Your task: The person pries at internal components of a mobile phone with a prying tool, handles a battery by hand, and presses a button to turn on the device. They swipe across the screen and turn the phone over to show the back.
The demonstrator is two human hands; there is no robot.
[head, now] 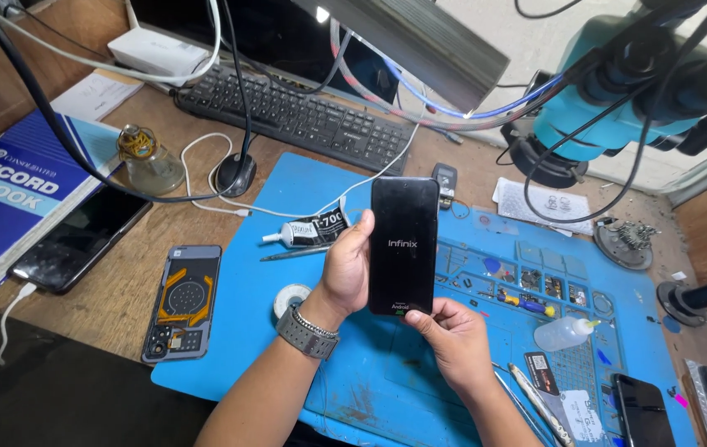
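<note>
We held a black phone [404, 246] upright above the blue mat [386, 389], its screen lit with a logo. Our left hand [347, 269] gripped its left edge, and our right hand [451, 335] pinched its bottom end. An opened phone back [183, 303] lay at the mat's left, a glue tube [308, 231] just behind.
</note>
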